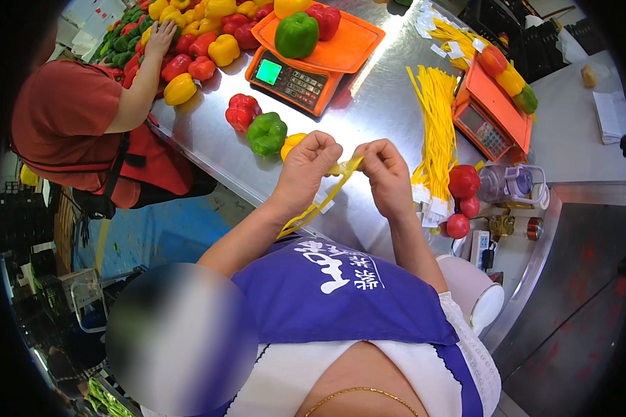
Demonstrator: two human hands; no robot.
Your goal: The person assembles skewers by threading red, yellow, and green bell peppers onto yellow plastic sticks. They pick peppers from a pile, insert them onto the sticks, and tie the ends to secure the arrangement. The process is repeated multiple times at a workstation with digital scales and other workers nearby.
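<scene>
Looking down from the head camera, a thin yellow strip (327,191) is seen pinched between both hands above the near edge of the steel table (368,97): the left hand (306,170) is closed on it with fingertips bunched, and the right hand (386,170) is closed on its upper end in the same way, so that the strip runs taut between them and trails down toward the purple apron (341,299). The work is judged to be at an early stage, since one strip is in hand while a thick bundle of yellow strips (435,118) lies untouched just right of the hands, and a red pepper (243,111), a green pepper (266,133) and a part-hidden yellow pepper (292,142) lie loose beyond the left hand. The strips appear flat, limp and plastic-like; the peppers are glossy, lobed and smooth; the table is brushed and reflective. An orange scale (306,69) carrying peppers stands farther back. A co-worker's hand (161,35) is laid on a heaped pile of peppers (188,42) at upper left.
</scene>
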